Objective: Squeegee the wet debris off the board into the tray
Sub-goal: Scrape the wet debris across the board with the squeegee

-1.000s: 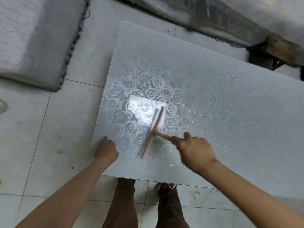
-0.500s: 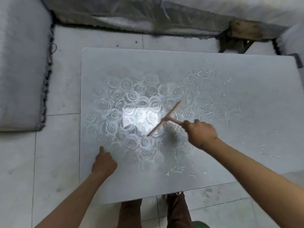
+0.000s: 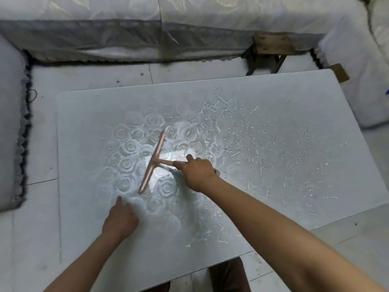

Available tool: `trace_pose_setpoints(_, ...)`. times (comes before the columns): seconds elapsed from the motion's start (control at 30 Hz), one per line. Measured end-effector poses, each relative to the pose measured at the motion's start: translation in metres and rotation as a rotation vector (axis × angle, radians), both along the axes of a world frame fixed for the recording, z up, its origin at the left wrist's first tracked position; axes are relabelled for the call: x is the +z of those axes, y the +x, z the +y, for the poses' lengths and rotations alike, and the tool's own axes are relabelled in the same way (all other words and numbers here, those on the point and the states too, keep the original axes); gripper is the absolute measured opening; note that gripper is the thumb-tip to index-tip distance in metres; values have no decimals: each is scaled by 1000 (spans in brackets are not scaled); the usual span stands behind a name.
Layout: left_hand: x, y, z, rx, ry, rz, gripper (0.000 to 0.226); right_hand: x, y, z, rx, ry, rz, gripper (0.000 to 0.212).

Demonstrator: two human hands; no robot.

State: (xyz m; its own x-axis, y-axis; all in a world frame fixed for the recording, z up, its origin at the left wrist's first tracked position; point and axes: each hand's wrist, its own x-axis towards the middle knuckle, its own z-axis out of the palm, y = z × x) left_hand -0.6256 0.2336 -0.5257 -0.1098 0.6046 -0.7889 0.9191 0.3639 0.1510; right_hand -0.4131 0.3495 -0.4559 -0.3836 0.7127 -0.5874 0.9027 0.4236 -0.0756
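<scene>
From the head camera, the right hand [image 3: 197,173] grips the squeegee [image 3: 153,163] by its handle, with the blade slanting near-left to far-right on the board [image 3: 84,239]. Most wet debris [image 3: 263,148] lies right of the blade, past that hand. The left hand [image 3: 121,220] rests on the board, its fingers unclear. No tray shows.

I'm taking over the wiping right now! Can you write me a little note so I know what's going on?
Right hand: grips the squeegee by its handle, blade on the board near its middle.
Left hand: rests on the board near the front edge and holds nothing.
Done: the board left of the blade looks wiped smooth.
Left: wet debris covers the right half, with some near the front edge. No tray is in view.
</scene>
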Motion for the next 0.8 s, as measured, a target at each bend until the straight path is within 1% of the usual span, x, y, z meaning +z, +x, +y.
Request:
trace_pose_setpoints(0.1, 4, 25, 16, 27, -17, 18, 43, -5, 30, 18, 4, -5, -10, 52)
trace_pose_setpoints(0.2, 6, 57, 35, 43, -31, 58, 50, -1, 76, 24, 3, -10, -20, 57)
trace_pose_setpoints(0.27, 9, 75, 45, 50, -32, 70, 48, 10, 104, 26, 47, -35, 9, 63)
trace_pose_setpoints(0.3, 2, 101, 54, 72, -25, 89, 46, 12, 133, 35, 88, -26, 36, 65)
trace_pose_setpoints(0.33, 2, 106, 59, 81, -31, 89, 45, 20, 143, 40, 100, -13, 50, 66)
trace_pose_setpoints(0.37, 4, 108, 63, 91, -24, 82, 47, 30, 148, 50, 95, 18, 58, 64)
trace_pose_setpoints(0.43, 0, 127, 70, 108, -26, 87, 50, 38, 171, 83, 70, 56, 99, 53)
trace_pose_setpoints(0.5, -10, 156, 80, 132, -28, 96, 54, 35, 199, 130, -38, -13, 155, 35)
trace_pose_setpoints(0.53, -13, 164, 85, 135, -20, 101, 56, 33, 206, 154, -119, -61, 199, 30)
trace_pose_setpoints(0.6, -25, 176, 99, 167, 15, 111, 59, 28, 212, 197, -240, -122, 280, 27)
trace_pose_setpoints(0.63, -28, 178, 109, 183, 41, 117, 59, 25, 209, 215, -258, -117, 298, 29)
trace_pose_setpoints(0.73, -37, 173, 135, 148, 99, 178, 59, 12, 190, 253, -269, -102, 333, 31)
trace_pose_setpoints(0.8, -41, 167, 153, 96, 116, 220, 60, 3, 169, 268, -250, -65, 309, 22)
